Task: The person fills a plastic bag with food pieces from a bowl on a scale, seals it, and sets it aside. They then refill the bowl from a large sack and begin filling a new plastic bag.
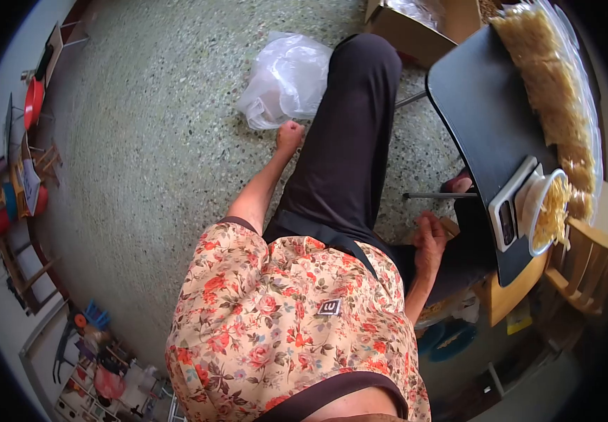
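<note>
My left hand [290, 136] is closed at the near edge of a translucent white plastic bag [286, 81] on the floor; its fingers look curled on the bag's edge. My right hand [430, 235] is over my bent right leg, below the dark table [483, 105], its fingers bent; whether it holds anything is unclear. A small brown piece [450, 226] shows beside it. On the table, a white bowl [547, 214] of pale yellow strips rests on a white scale [512, 204]. Clear bags of similar yellowish food [539, 67] line the table's far side.
An open cardboard box [416, 32] stands on the speckled floor [142, 141] beyond my knee. A wooden chair [585, 260] is at the right, and a blue-green basin [451, 341] lies low behind my right arm. Stools and clutter line the left side.
</note>
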The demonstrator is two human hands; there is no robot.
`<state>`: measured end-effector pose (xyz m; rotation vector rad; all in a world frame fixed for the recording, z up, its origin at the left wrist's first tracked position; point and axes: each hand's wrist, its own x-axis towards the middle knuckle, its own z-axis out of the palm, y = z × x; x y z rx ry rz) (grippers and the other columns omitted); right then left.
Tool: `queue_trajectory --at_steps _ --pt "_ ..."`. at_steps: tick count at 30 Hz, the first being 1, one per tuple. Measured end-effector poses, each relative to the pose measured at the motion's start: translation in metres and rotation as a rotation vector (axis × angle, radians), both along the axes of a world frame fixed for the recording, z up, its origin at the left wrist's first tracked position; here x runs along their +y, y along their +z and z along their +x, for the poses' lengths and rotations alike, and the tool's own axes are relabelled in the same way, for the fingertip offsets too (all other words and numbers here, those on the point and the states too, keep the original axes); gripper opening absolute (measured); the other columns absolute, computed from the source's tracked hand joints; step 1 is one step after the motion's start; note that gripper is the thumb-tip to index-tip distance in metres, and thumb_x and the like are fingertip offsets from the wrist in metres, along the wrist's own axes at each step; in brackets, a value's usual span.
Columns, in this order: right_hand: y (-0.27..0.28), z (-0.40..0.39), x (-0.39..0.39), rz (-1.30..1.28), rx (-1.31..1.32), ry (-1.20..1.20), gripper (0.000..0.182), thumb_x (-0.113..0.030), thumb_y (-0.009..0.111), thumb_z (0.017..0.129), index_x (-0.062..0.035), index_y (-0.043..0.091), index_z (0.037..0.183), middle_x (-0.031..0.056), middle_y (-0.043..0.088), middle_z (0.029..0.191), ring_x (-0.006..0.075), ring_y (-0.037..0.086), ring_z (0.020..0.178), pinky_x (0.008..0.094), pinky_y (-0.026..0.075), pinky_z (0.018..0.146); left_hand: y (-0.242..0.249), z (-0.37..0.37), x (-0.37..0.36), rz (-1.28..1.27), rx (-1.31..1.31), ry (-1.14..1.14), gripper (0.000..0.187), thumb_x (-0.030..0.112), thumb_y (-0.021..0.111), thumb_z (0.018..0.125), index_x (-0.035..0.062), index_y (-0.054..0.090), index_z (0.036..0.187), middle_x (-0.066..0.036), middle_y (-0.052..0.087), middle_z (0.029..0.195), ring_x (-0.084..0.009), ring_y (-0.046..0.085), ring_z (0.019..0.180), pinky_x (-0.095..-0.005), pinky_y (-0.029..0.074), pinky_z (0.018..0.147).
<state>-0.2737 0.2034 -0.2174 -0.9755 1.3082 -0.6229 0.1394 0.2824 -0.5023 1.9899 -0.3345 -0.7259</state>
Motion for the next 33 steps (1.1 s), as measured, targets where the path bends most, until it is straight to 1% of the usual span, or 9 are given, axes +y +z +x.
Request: queue_trajectory --at_steps 1,4,12,14,17,20,26,31,33 --pt "-0.002 0.006 -0.001 0.005 0.010 0.011 0.027 -0.021 0.071 0.099 -0.0046 0.069 0.121 0.0027 0.072 0.095 0.0025 0.047 0.059 0.0196 0.037 0.050 0.025 0.008 -0.010 0.209 -0.020 0.075 0.017 0.024 0.066 0.088 0.0078 0.071 0.089 -0.010 0.072 0.074 -0.0260 0.070 0.068 -0.0398 0.055 0.068" --pt "-0.002 0.014 -0.006 0.074 0.056 0.082 0.029 -0.023 0.070 0.100 -0.0054 0.068 0.124 0.0035 0.071 0.098 0.0022 0.049 0.064 0.0193 0.036 0.053 -0.081 0.048 -0.013 0.148 -0.172 0.390 0.014 0.019 0.064 0.087 0.0078 0.072 0.090 -0.010 0.072 0.072 -0.0241 0.071 0.065 -0.0383 0.056 0.065" --pt "-0.014 0.029 -0.007 0.149 0.157 0.066 0.031 -0.027 0.070 0.100 -0.0062 0.067 0.122 0.0026 0.072 0.100 0.0031 0.053 0.066 0.0192 0.040 0.055 -0.067 0.112 -0.030 0.170 0.188 0.586 0.012 0.003 0.060 0.094 0.0012 0.068 0.102 -0.012 0.071 0.076 -0.0208 0.068 0.057 -0.0337 0.056 0.049" --pt "-0.016 0.033 -0.008 0.196 0.168 0.074 0.030 -0.026 0.069 0.101 -0.0062 0.067 0.123 0.0025 0.072 0.100 0.0031 0.053 0.067 0.0192 0.040 0.056 -0.071 0.114 -0.031 0.198 0.322 0.809 0.009 0.014 0.071 0.087 0.0055 0.073 0.091 -0.013 0.073 0.080 -0.0274 0.073 0.068 -0.0386 0.059 0.067" --pt "-0.017 0.044 -0.010 0.240 0.180 0.074 0.029 -0.026 0.067 0.101 -0.0061 0.067 0.123 0.0022 0.072 0.100 0.0033 0.054 0.068 0.0194 0.041 0.057 -0.116 0.125 -0.019 0.423 0.065 0.655 0.015 0.018 0.077 0.084 0.0063 0.071 0.089 -0.016 0.073 0.098 -0.0313 0.074 0.090 -0.0418 0.059 0.080" --pt "-0.014 0.051 -0.011 0.240 0.229 0.074 0.029 -0.025 0.067 0.102 -0.0061 0.067 0.124 0.0022 0.072 0.100 0.0037 0.054 0.068 0.0198 0.042 0.058 -0.054 0.110 -0.028 0.446 0.043 0.587 0.025 0.022 0.083 0.079 0.0084 0.068 0.094 -0.016 0.070 0.111 -0.0335 0.070 0.103 -0.0443 0.055 0.089" --pt "-0.020 0.048 -0.009 0.275 0.255 0.065 0.028 -0.025 0.066 0.102 -0.0063 0.066 0.123 0.0025 0.073 0.099 0.0044 0.055 0.068 0.0203 0.042 0.058 -0.061 0.106 -0.054 0.460 -0.002 0.278 0.048 0.030 0.087 0.075 0.0112 0.062 0.110 -0.014 0.063 0.124 -0.0338 0.066 0.109 -0.0452 0.055 0.093" --pt "-0.023 0.051 -0.009 0.277 0.260 0.073 0.028 -0.025 0.065 0.102 -0.0063 0.067 0.123 0.0025 0.073 0.100 0.0044 0.055 0.067 0.0201 0.041 0.057 -0.055 0.093 -0.097 0.568 -0.448 0.437 0.037 0.037 0.074 0.086 0.0087 0.070 0.110 -0.015 0.068 0.120 -0.0381 0.068 0.106 -0.0486 0.054 0.093" --pt "-0.022 0.045 -0.010 0.265 0.321 0.085 0.028 -0.025 0.065 0.102 -0.0060 0.067 0.122 0.0025 0.073 0.100 0.0044 0.055 0.067 0.0201 0.041 0.057 -0.062 0.100 -0.108 0.424 0.031 0.705 0.047 0.047 0.059 0.095 0.0051 0.072 0.113 -0.018 0.072 0.118 -0.0393 0.069 0.106 -0.0488 0.054 0.094"
